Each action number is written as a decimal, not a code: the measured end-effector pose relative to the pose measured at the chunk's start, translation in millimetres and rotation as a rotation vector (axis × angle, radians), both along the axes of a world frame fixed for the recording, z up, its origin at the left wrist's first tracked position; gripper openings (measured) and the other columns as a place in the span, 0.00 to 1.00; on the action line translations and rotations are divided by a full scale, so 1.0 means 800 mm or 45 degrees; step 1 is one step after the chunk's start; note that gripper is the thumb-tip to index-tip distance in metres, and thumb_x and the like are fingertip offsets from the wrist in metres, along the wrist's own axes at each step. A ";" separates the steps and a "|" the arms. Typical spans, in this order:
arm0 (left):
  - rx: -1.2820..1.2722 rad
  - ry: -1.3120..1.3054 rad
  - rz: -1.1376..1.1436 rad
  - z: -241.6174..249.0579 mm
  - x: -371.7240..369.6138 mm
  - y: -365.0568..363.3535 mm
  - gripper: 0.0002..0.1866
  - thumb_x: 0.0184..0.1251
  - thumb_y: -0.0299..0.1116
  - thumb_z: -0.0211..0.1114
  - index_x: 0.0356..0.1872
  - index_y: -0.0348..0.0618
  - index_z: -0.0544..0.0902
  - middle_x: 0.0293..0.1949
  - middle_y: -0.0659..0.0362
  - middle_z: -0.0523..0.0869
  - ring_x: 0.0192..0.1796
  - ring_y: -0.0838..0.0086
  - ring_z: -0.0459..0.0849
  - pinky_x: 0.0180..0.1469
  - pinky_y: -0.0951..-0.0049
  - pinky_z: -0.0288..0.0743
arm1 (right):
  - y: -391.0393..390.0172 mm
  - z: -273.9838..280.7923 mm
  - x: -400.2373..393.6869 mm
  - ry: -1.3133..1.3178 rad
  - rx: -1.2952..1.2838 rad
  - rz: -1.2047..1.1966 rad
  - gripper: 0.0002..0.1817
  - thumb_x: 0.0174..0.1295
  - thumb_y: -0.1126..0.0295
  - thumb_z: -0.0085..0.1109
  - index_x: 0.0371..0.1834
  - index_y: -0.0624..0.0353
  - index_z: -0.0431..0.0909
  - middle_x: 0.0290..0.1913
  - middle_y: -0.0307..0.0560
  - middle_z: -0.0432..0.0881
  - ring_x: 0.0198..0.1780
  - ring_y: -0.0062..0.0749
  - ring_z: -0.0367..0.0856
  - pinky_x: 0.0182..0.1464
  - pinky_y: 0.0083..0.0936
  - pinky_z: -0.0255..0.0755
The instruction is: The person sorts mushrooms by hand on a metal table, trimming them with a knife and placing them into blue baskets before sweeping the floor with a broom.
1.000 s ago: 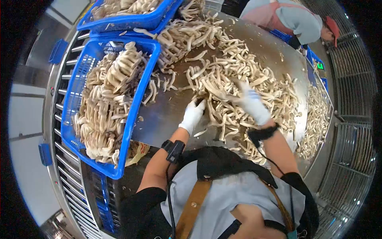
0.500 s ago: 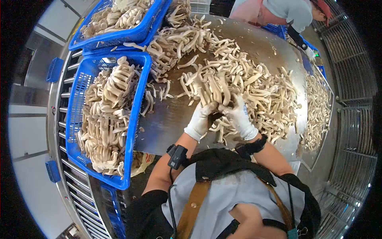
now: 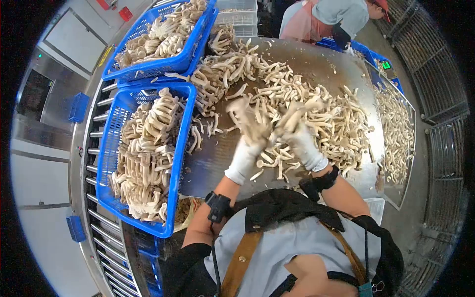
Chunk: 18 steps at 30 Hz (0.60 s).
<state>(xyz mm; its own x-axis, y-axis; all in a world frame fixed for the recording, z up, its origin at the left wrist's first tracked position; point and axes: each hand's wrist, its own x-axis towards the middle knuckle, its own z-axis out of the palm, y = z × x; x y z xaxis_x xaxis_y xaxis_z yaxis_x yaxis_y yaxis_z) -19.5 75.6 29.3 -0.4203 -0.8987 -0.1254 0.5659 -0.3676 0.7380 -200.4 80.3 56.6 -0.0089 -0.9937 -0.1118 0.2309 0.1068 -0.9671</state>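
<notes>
Readable text, brands or numbers: none. Green lit display [image 3: 386,65], upper right, beside the blue basket [image 3: 366,50]: characters too small to read. Yellow-and-dark strip [image 3: 105,56], upper left, near the stacked blue baskets [image 3: 157,74]: wording, if any, illegible. Grey garment front [image 3: 292,240], worn by the person: faint marks near the dark collar [image 3: 292,208], undecipherable

Blur smears the mushrooms [image 3: 251,123] in the left hand [image 3: 246,154]; the top edge crops a co-worker [image 3: 327,19]
</notes>
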 end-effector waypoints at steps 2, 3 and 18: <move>-0.028 -0.084 -0.047 0.005 -0.001 0.000 0.19 0.63 0.28 0.62 0.56 0.40 0.73 0.44 0.61 0.80 0.49 0.73 0.79 0.53 0.70 0.75 | 0.001 0.005 0.010 0.090 -0.003 0.017 0.37 0.56 0.72 0.66 0.68 0.71 0.58 0.52 0.49 0.75 0.50 0.30 0.78 0.50 0.25 0.77; 0.026 -0.037 0.066 0.012 0.000 -0.003 0.19 0.63 0.27 0.62 0.55 0.40 0.73 0.43 0.62 0.79 0.47 0.74 0.79 0.51 0.72 0.75 | 0.003 0.023 0.008 -0.097 0.022 -0.013 0.38 0.56 0.77 0.64 0.69 0.70 0.56 0.54 0.50 0.74 0.50 0.29 0.78 0.51 0.23 0.77; 0.308 0.174 0.324 0.000 -0.006 0.017 0.17 0.62 0.30 0.63 0.51 0.41 0.74 0.38 0.64 0.79 0.39 0.75 0.77 0.44 0.71 0.74 | 0.020 0.019 0.013 0.035 0.027 0.083 0.13 0.65 0.79 0.52 0.52 0.64 0.73 0.44 0.42 0.77 0.42 0.24 0.76 0.43 0.19 0.73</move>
